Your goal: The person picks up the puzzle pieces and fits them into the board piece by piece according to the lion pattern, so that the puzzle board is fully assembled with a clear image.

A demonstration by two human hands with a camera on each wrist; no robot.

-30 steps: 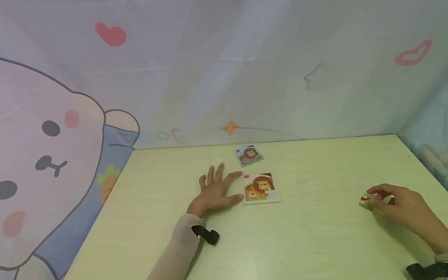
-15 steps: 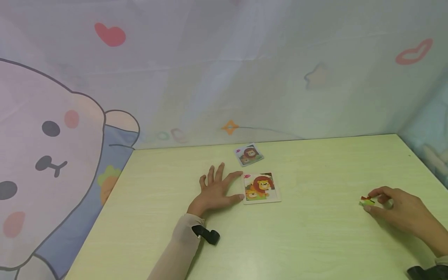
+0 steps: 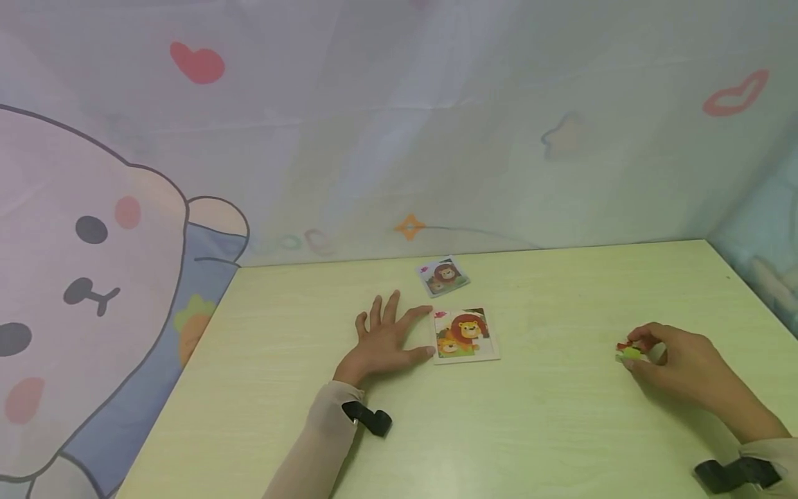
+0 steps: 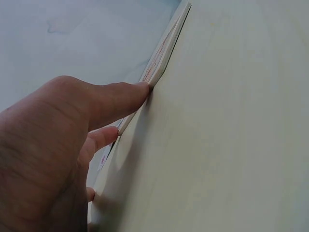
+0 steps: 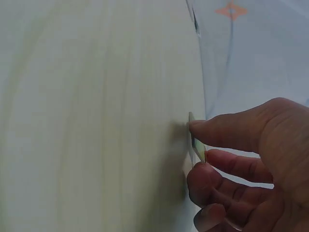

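Observation:
A square jigsaw puzzle board (image 3: 460, 335) with a lion picture lies on the table, its lower right corner showing bare backing. My left hand (image 3: 382, 344) rests beside it with fingers spread, thumb and index fingertips at its left edge; the left wrist view shows the thumb (image 4: 118, 100) against the board's side. Off to the right, my right hand (image 3: 679, 360) pinches a small puzzle piece (image 3: 631, 352) with green and red on it, close over the table. In the right wrist view the piece (image 5: 197, 140) stands thin and edge-on between thumb and fingers.
Behind the board lies a small picture card (image 3: 443, 275) with the same lion scene, turned at an angle. The pale wooden table (image 3: 548, 416) ends at a printed cloth backdrop (image 3: 499, 138) along the back. A black strap device (image 3: 366, 418) sits on the left wrist.
My right hand has shifted its hold on the puzzle piece, then moved left with it. My left hand, the board and the card have stayed in place.

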